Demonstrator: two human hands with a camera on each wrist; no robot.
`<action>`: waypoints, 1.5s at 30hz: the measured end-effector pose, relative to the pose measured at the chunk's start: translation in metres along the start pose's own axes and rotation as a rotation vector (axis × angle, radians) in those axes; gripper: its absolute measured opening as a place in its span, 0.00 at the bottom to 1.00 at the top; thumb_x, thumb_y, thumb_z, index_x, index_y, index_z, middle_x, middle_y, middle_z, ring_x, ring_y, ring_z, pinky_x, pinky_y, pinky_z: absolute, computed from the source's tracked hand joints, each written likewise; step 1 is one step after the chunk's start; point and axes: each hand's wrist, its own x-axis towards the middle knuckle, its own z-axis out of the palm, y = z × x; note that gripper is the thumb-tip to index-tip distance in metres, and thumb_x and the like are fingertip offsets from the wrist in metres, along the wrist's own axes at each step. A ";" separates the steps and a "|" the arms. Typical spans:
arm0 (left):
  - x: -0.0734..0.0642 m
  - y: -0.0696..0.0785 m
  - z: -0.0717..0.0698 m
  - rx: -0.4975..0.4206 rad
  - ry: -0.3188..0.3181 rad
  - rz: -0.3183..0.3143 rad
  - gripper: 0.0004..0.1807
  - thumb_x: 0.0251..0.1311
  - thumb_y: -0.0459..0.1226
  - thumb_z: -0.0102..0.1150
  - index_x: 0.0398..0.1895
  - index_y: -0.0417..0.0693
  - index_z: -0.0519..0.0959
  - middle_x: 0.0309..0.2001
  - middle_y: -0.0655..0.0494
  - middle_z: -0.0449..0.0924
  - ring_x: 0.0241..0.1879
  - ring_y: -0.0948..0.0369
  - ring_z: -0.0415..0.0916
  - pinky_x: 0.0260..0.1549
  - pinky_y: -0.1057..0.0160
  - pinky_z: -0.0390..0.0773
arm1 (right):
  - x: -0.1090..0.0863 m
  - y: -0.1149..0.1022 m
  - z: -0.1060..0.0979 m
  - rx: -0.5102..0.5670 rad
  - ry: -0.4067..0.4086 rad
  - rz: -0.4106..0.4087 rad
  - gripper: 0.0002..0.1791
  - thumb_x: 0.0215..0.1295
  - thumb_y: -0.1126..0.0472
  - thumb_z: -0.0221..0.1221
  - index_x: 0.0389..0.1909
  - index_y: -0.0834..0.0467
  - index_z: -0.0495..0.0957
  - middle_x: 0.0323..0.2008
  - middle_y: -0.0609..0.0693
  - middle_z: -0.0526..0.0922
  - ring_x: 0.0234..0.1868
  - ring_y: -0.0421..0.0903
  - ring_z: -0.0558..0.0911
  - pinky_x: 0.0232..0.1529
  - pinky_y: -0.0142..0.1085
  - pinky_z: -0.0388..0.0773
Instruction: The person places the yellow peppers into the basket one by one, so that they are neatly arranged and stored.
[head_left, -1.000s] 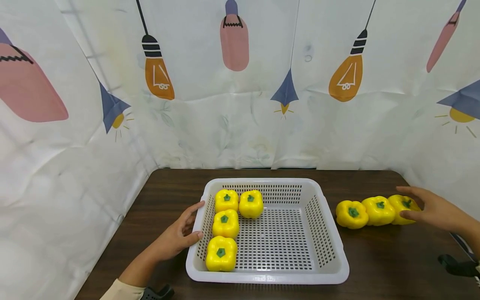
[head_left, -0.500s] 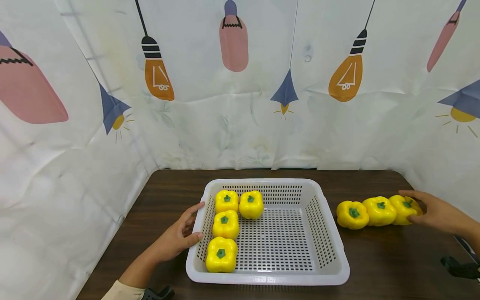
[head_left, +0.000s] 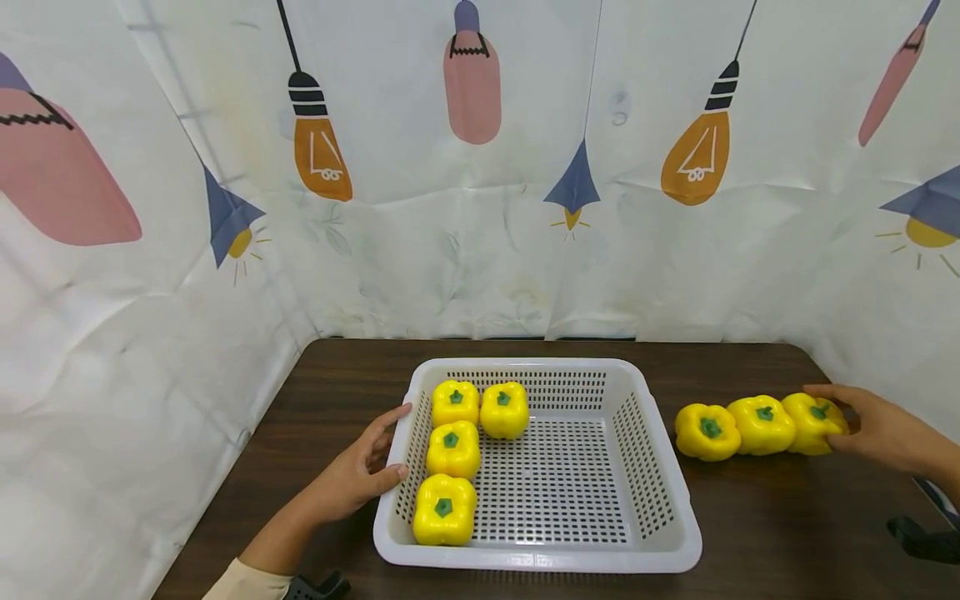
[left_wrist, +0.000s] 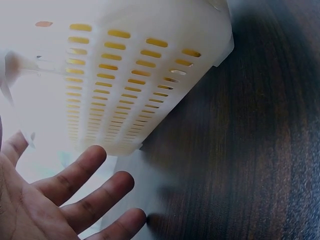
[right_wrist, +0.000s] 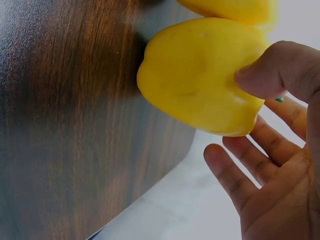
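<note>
My right hand [head_left: 881, 429] is at the rightmost yellow bell pepper [head_left: 815, 423], which has a green stem. In the right wrist view the thumb presses on the side of that pepper [right_wrist: 200, 75] and the fingertips reach its far side. Two more bell peppers, a middle one [head_left: 761, 425] and a left one [head_left: 707, 432], stand in a row beside it. My left hand [head_left: 348, 471] touches the left rim of the white plastic basket [head_left: 660, 467] with index finger and thumb. The left wrist view shows its other fingers [left_wrist: 107, 192] loosely extended outside the slotted wall.
Inside the basket several yellow bell peppers stand along the left side, one of them [head_left: 504, 410] in a second column at the back. The dark wood table [head_left: 787, 517] ends at a white patterned cloth [head_left: 480, 275].
My right hand has shifted slightly right and closed in on the rightmost bell pepper, which shows more of itself now. The left hand and basket have stayed in place.
</note>
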 end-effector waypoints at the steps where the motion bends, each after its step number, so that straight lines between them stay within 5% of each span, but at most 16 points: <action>1: 0.000 0.000 0.000 -0.004 -0.001 -0.002 0.44 0.71 0.37 0.57 0.82 0.59 0.44 0.68 0.33 0.67 0.55 0.47 0.78 0.45 0.59 0.84 | -0.001 0.000 0.000 0.001 0.000 0.008 0.42 0.56 0.70 0.66 0.69 0.81 0.58 0.63 0.84 0.60 0.55 0.77 0.72 0.36 0.39 0.82; 9: -0.001 0.002 0.001 -0.005 -0.014 0.028 0.44 0.71 0.38 0.58 0.82 0.56 0.43 0.67 0.30 0.66 0.54 0.47 0.79 0.44 0.59 0.85 | -0.004 -0.002 -0.006 -0.012 0.021 0.037 0.41 0.57 0.70 0.65 0.68 0.81 0.59 0.61 0.84 0.60 0.52 0.79 0.71 0.38 0.51 0.84; 18: 0.000 0.002 0.000 0.014 -0.004 0.021 0.44 0.71 0.38 0.58 0.82 0.57 0.44 0.67 0.32 0.68 0.54 0.48 0.79 0.43 0.59 0.84 | -0.006 -0.011 -0.018 -0.050 0.141 -0.028 0.36 0.59 0.71 0.68 0.63 0.82 0.63 0.53 0.77 0.71 0.44 0.66 0.75 0.39 0.62 0.80; 22: 0.001 0.001 0.000 0.021 -0.003 0.017 0.43 0.71 0.38 0.57 0.82 0.57 0.44 0.66 0.32 0.69 0.53 0.48 0.80 0.42 0.58 0.85 | -0.005 -0.014 -0.023 -0.065 0.176 -0.046 0.35 0.58 0.70 0.70 0.62 0.81 0.65 0.51 0.75 0.73 0.41 0.48 0.76 0.36 0.51 0.82; 27: 0.000 0.001 0.000 0.016 0.005 0.000 0.43 0.71 0.38 0.58 0.82 0.60 0.44 0.65 0.34 0.70 0.52 0.48 0.80 0.42 0.58 0.85 | -0.004 -0.016 -0.029 -0.064 0.217 -0.083 0.35 0.56 0.70 0.72 0.61 0.79 0.68 0.51 0.73 0.74 0.37 0.21 0.65 0.30 0.29 0.75; 31: -0.001 0.002 0.000 0.023 0.001 0.005 0.44 0.71 0.39 0.58 0.82 0.59 0.44 0.65 0.33 0.69 0.52 0.48 0.80 0.41 0.59 0.85 | -0.004 -0.019 -0.031 -0.077 0.241 -0.091 0.35 0.55 0.71 0.73 0.60 0.78 0.69 0.50 0.73 0.75 0.37 0.24 0.67 0.29 0.28 0.75; 35: -0.001 0.003 0.001 0.021 -0.010 0.018 0.44 0.70 0.39 0.59 0.82 0.57 0.44 0.66 0.32 0.69 0.52 0.49 0.80 0.41 0.60 0.85 | -0.005 -0.024 -0.034 -0.088 0.255 -0.086 0.35 0.55 0.71 0.73 0.60 0.79 0.68 0.51 0.74 0.73 0.39 0.42 0.75 0.29 0.28 0.76; 45: -0.001 0.003 0.001 0.011 0.000 0.007 0.44 0.71 0.39 0.58 0.82 0.57 0.45 0.65 0.33 0.69 0.52 0.50 0.80 0.42 0.59 0.85 | 0.000 -0.043 -0.045 -0.104 0.278 -0.119 0.36 0.53 0.71 0.74 0.62 0.77 0.69 0.51 0.71 0.75 0.38 0.29 0.68 0.30 0.26 0.75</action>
